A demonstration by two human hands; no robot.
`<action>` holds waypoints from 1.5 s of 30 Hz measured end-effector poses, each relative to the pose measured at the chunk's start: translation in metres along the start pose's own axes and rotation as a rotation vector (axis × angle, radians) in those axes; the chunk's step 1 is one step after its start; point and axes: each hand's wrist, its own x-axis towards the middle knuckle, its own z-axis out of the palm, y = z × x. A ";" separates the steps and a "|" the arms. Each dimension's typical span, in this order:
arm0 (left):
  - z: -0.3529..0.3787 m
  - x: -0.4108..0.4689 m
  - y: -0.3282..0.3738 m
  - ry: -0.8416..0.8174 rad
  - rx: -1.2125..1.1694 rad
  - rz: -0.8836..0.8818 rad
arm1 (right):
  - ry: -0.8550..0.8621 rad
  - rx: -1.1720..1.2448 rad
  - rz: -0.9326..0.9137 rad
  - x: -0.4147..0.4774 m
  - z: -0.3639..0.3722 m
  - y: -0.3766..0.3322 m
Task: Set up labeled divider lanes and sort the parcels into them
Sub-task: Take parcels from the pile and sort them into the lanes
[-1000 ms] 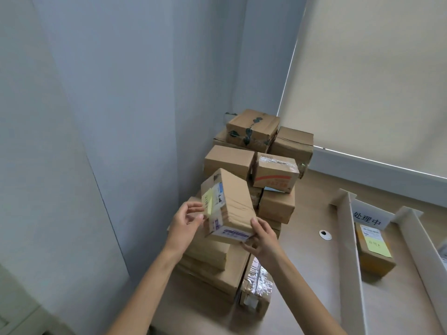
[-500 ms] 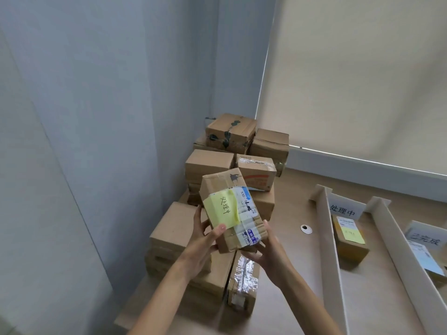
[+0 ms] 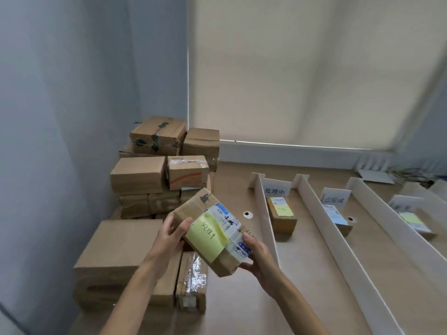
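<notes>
I hold a small cardboard parcel (image 3: 210, 234) in front of me, tilted, with a yellow sticky note (image 3: 206, 236) reading 处理中 facing up. My left hand (image 3: 170, 236) grips its left end and my right hand (image 3: 254, 253) grips its lower right corner. To the right, white divider strips (image 3: 267, 221) form lanes on the table. The first lane carries a white label card (image 3: 274, 189) reading 处理中 and holds a parcel with a yellow note (image 3: 281, 215). The second lane's card (image 3: 335, 198) stands behind another parcel (image 3: 338, 218).
A pile of cardboard boxes (image 3: 137, 175) fills the corner at the left wall, with a large flat box (image 3: 116, 250) and a taped parcel (image 3: 192, 284) in front. A third lane at the far right holds a parcel (image 3: 414, 222). A window blind hangs behind the table.
I have turned right and carried the parcel away from the pile toward the lanes. It is tipped flatter, so its yellow note faces me squarely.
</notes>
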 end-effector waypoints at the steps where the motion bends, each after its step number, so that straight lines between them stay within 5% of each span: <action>1: 0.014 0.001 0.001 -0.017 0.007 0.015 | 0.049 0.017 -0.007 -0.004 -0.009 -0.001; 5: 0.071 0.012 -0.016 0.072 -0.069 0.047 | 0.282 0.264 -0.045 -0.016 -0.050 0.000; 11: 0.176 0.028 -0.054 0.074 -0.039 -0.049 | 0.483 0.064 -0.119 -0.034 -0.133 -0.010; 17: 0.258 0.049 -0.090 0.013 0.326 -0.112 | 0.594 -0.087 -0.102 -0.046 -0.254 -0.014; 29: 0.367 0.058 -0.110 0.054 0.253 -0.236 | 0.476 -0.184 -0.031 -0.037 -0.387 -0.021; 32: 0.375 0.066 -0.119 0.008 0.206 -0.260 | 0.508 -0.198 -0.033 -0.021 -0.391 -0.021; 38: 0.390 0.101 -0.152 0.277 -0.090 -0.396 | 0.470 -0.163 0.051 0.021 -0.367 -0.010; 45: 0.414 0.170 -0.185 0.278 -0.012 -0.492 | 0.358 -0.271 0.042 0.077 -0.361 0.010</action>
